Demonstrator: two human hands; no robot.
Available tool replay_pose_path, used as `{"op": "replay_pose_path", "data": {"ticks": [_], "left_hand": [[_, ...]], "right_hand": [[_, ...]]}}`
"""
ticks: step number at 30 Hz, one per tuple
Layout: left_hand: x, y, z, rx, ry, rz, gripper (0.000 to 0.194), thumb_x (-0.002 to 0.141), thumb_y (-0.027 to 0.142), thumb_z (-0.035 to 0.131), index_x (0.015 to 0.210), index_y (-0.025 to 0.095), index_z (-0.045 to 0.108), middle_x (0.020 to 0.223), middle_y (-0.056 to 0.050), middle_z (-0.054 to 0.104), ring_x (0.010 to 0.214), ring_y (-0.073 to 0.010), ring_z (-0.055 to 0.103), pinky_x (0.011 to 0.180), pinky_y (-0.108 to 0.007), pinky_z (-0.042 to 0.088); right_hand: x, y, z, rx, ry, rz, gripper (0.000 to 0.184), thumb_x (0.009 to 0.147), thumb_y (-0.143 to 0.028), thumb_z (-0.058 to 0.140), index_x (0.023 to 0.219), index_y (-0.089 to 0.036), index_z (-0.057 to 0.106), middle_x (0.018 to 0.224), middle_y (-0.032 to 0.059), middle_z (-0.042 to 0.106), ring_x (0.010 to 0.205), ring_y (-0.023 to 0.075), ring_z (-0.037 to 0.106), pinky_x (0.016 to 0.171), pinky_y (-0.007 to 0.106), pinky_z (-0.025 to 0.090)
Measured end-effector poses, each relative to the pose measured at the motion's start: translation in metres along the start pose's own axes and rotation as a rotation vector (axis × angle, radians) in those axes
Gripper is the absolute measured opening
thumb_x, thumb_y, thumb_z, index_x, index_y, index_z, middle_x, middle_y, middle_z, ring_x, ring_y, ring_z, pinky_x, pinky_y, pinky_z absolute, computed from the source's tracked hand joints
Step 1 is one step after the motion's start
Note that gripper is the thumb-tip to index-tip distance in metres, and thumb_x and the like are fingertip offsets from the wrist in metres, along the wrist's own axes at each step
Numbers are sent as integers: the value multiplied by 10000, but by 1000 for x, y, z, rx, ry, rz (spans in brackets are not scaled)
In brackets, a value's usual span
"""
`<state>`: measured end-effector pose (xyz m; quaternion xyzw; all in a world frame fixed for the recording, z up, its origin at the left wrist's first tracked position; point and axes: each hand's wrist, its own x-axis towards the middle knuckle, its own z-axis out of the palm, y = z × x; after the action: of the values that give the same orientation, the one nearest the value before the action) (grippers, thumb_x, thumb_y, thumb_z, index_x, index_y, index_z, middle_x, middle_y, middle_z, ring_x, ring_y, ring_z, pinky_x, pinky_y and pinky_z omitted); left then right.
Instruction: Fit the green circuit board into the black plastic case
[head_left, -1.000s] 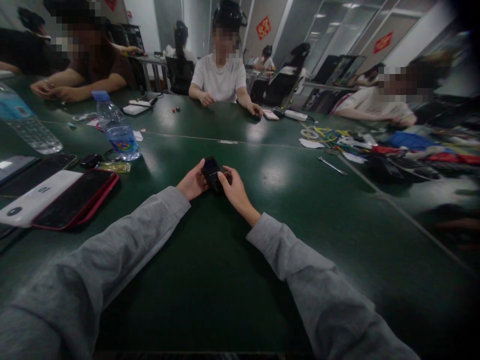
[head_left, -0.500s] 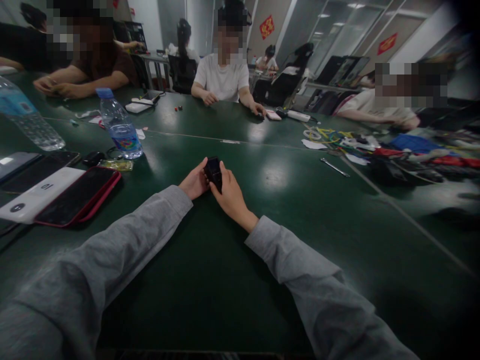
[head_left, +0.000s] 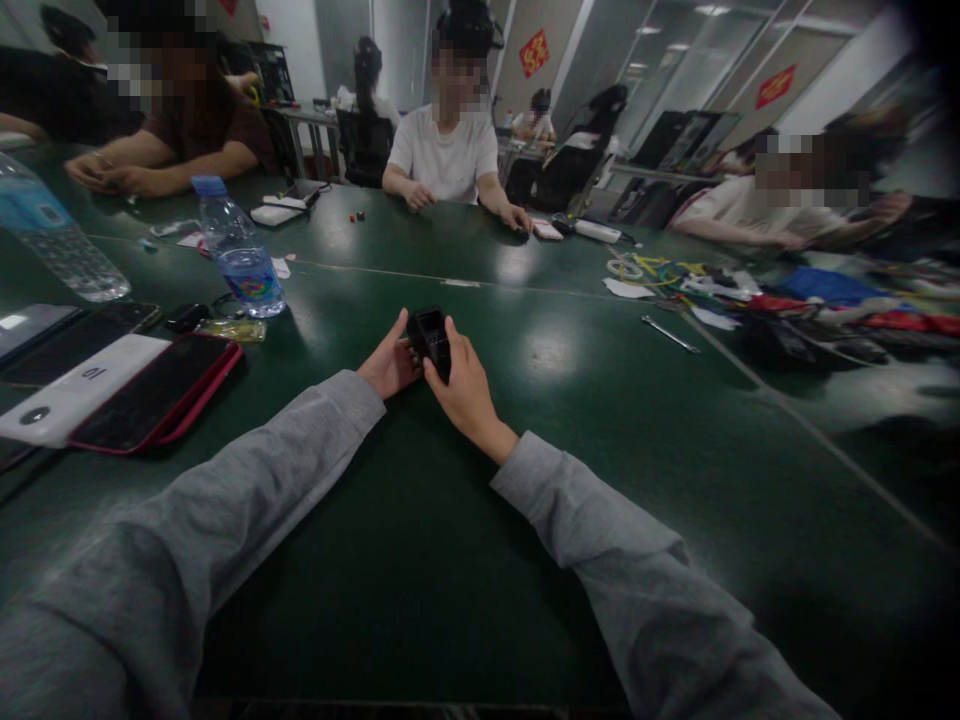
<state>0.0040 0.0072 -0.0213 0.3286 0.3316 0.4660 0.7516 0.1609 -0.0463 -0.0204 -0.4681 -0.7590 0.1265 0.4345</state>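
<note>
Between my two hands is a small black boxy device (head_left: pixel 432 328) with a flat dark face turned up toward me; its exact kind is not clear. My left hand (head_left: pixel 388 362) wraps its left side, the thumb raised along the edge and the fingers mostly hidden beneath. On the other side, my right hand (head_left: pixel 466 392) grips the device with thumb and fingers. Both hands are just above or on the dark green table (head_left: pixel 390 580); I cannot tell whether the device touches it.
To the left are water bottles (head_left: pixel 241 250) and several phones, one in a red case (head_left: pixel 161 395). A wrench (head_left: pixel 670 335) lies to the right, before a heap of cables and cloth (head_left: pixel 817 300). People sit across the table, one in a white shirt (head_left: pixel 444 155).
The device has shifted slightly right and turned a little in my hands. My left thumb has lifted upright beside it. At the far right, another person's hand has risen.
</note>
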Motion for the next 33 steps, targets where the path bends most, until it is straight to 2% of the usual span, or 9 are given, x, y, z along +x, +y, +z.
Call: {"op": "replay_pose_path", "data": {"ticks": [5, 12, 18, 22, 26, 29, 33], "left_hand": [[0, 0, -1, -55, 24, -26, 654, 852, 772, 682, 1060, 155, 746, 743, -101, 712, 836, -260, 713, 853, -409, 542], [0, 0, 1, -12, 25, -8, 726, 828, 802, 680, 1149, 152, 723, 787, -120, 719, 942, -293, 711, 907, -435, 535], [1, -1, 0, -48, 53, -23, 669, 854, 770, 679, 1122, 159, 725, 836, -118, 736, 947, -266, 714, 940, -417, 535], [3, -1, -3, -24, -19, -22, 709, 831, 811, 663, 1094, 157, 736, 858, -139, 765, 980, -294, 730, 936, -417, 541], [0, 2, 1, -16, -62, -50, 745, 881, 814, 590, 1153, 134, 728, 962, -150, 797, 1047, -290, 741, 1002, -407, 528], [-6, 5, 7, -27, -49, -62, 763, 927, 795, 538, 1206, 108, 718, 1057, -173, 800, 1084, -286, 745, 1023, -403, 531], [-11, 9, 14, -59, 3, -66, 695, 992, 723, 497, 1201, 99, 720, 1123, -182, 791, 1083, -267, 756, 989, -377, 566]], "right_hand": [[1, -1, -4, 0, 14, -2, 753, 993, -359, 530, 1678, -257, 235, 1422, 167, 577, 1305, 349, 571, 1153, 605, 475], [5, -5, -8, 44, 11, 25, 747, 985, -366, 533, 1670, -270, 251, 1454, 157, 574, 1368, 372, 530, 1167, 631, 449], [10, -6, -15, 58, 27, 29, 733, 986, -405, 525, 1656, -224, 286, 1472, 171, 571, 1402, 382, 513, 1186, 631, 429], [17, 2, -21, 16, 101, 9, 712, 997, -451, 504, 1632, -184, 326, 1497, 182, 571, 1431, 366, 508, 1209, 614, 414], [25, 13, -26, -61, 164, -19, 718, 1002, -495, 461, 1600, -113, 354, 1510, 219, 570, 1439, 365, 518, 1202, 622, 421], [29, 23, -30, -107, 188, -9, 717, 1006, -517, 452, 1586, -104, 372, 1508, 232, 579, 1436, 366, 530, 1194, 623, 429], [32, 39, -34, -140, 213, 25, 681, 1004, -508, 468, 1569, -132, 412, 1510, 212, 595, 1412, 347, 563, 1193, 613, 433]]}}
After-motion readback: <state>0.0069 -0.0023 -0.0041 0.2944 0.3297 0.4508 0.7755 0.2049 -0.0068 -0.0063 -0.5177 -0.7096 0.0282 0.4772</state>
